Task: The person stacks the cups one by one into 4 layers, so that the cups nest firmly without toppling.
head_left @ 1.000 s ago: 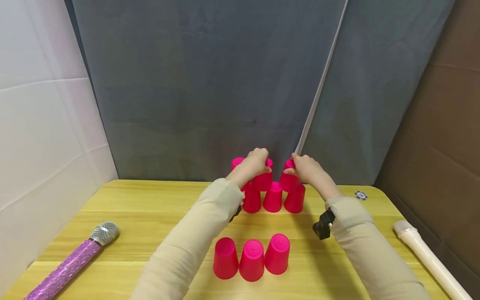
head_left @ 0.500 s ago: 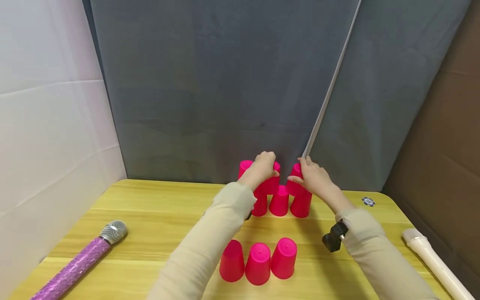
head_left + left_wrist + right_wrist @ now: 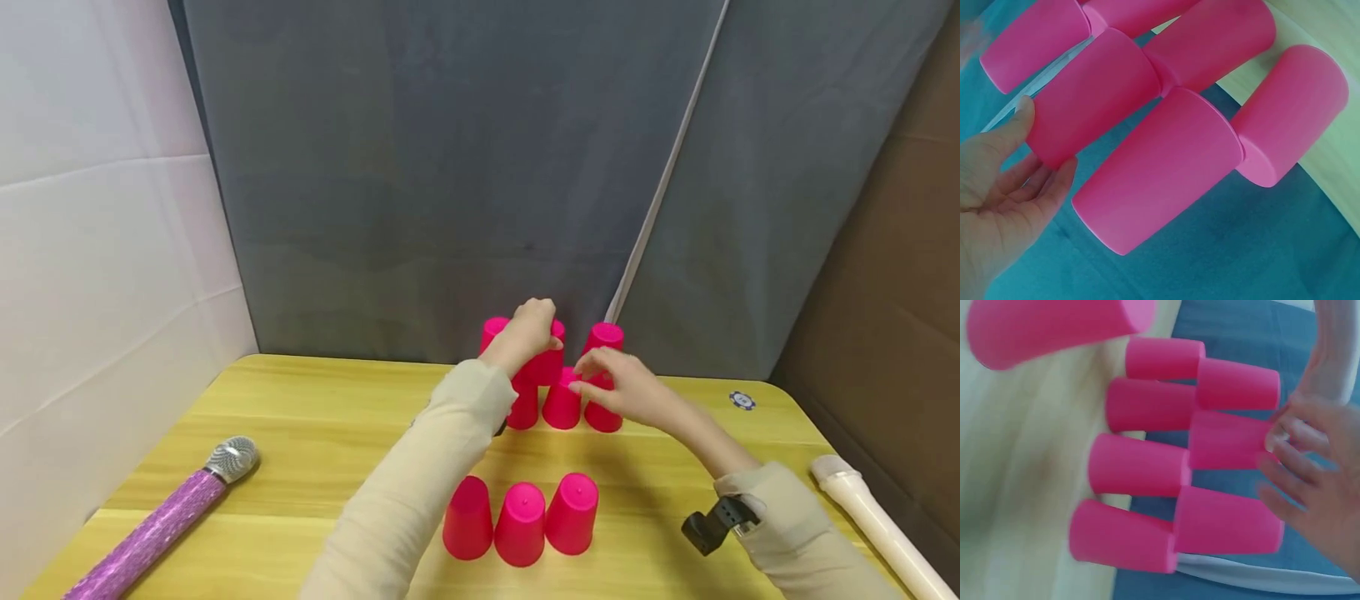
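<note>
**Change since half a second ago.** Your right hand (image 3: 630,392) has come off the right upper cup (image 3: 603,337) and drawn back toward you and lower. That cup now stands alone. Your left hand has not shifted.

**Item 1: far stack, pink cups, all mouth-down.**
- It stands at the back edge of the table (image 3: 300,417), close to the grey backdrop (image 3: 420,167).
- The bottom row (image 3: 1141,469) is four cups side by side.
- Each cup above straddles two below, so the seams carry the load.
- The left upper cup (image 3: 491,329) is untouched.

**Item 2: left hand (image 3: 528,333).**
- Fingers and thumb curl over the closed end of the middle upper cup (image 3: 1091,94).
- The grip looks light; judged to be steadying it on its two supports.

**Item 3: right hand.**
- Fingers (image 3: 1285,462) are loosely spread and hold nothing.
- They hover in front of the stack's right side.
- The blur leaves it unclear whether a fingertip brushes a cup.

**Item 4: near row of three cups (image 3: 520,525).**
- Mouth-down and touching, well apart from the stack.
- Likely parked within easy reach.

**Item 5: sundries.**
- A purple microphone (image 3: 157,521) lies at the left.
- A white recorder (image 3: 870,517) lies at the right edge.
- A poker chip (image 3: 741,400) sits near the far right corner.
</note>
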